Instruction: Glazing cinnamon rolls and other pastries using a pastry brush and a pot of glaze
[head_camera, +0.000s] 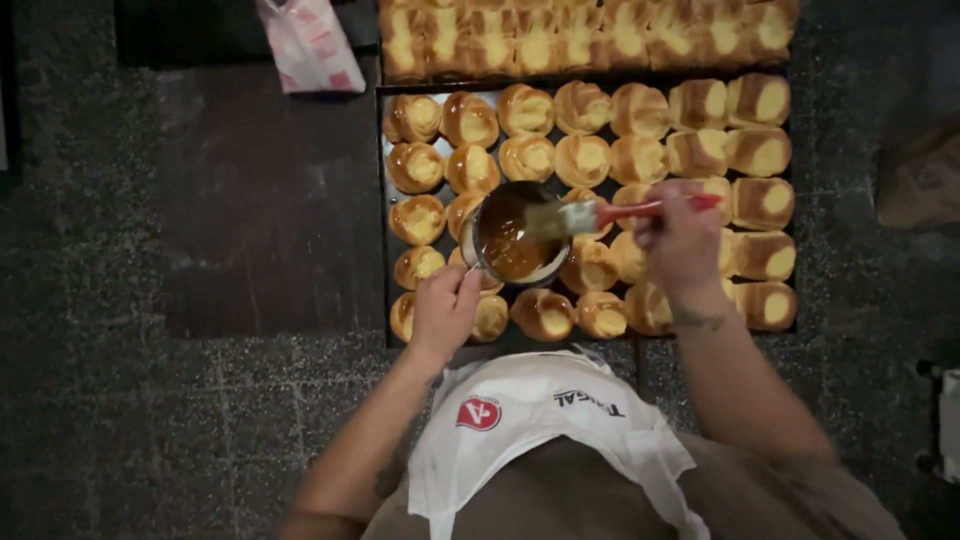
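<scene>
Two hands: round metal cup, bristled brush, glossy buns

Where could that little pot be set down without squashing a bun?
Left of the baking tray lies a wide bare dark surface, bordered above by a pink-and-white bag. The tray itself is packed with buns; the left hand holds the pot above them, and the right hand holds a brush.

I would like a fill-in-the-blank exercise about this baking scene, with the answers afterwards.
1. The right hand holds a pastry brush with a ____ handle.
2. The left hand holds a small metal pot of ____ glaze.
3. The brush bristles are over the ____.
4. The buns sit on a dark baking ____.

Answers: red; brown; pot; tray
</scene>
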